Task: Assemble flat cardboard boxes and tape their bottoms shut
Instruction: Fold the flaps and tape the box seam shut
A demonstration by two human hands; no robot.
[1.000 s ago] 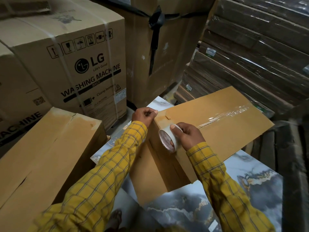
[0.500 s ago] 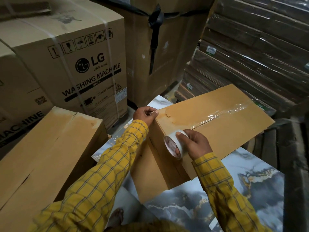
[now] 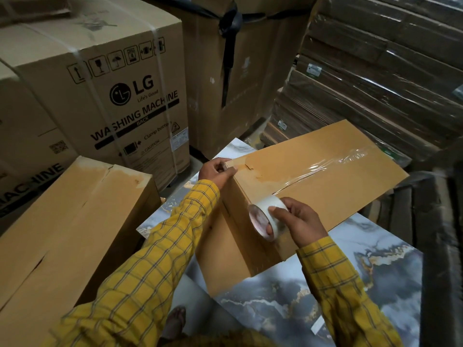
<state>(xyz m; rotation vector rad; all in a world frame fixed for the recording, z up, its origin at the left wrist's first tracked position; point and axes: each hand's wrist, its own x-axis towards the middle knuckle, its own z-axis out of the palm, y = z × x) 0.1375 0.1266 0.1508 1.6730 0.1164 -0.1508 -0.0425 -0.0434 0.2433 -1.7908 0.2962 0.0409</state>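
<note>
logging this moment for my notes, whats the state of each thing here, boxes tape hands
box being taped: assembled, clear tape along its top seam
tape roll: held at the box's near edge, tape running off it
right hand: gripping the tape roll
left hand: gripping the box's corner
plain box on the left: closed
LG washing machine box: closed, strapped
</note>
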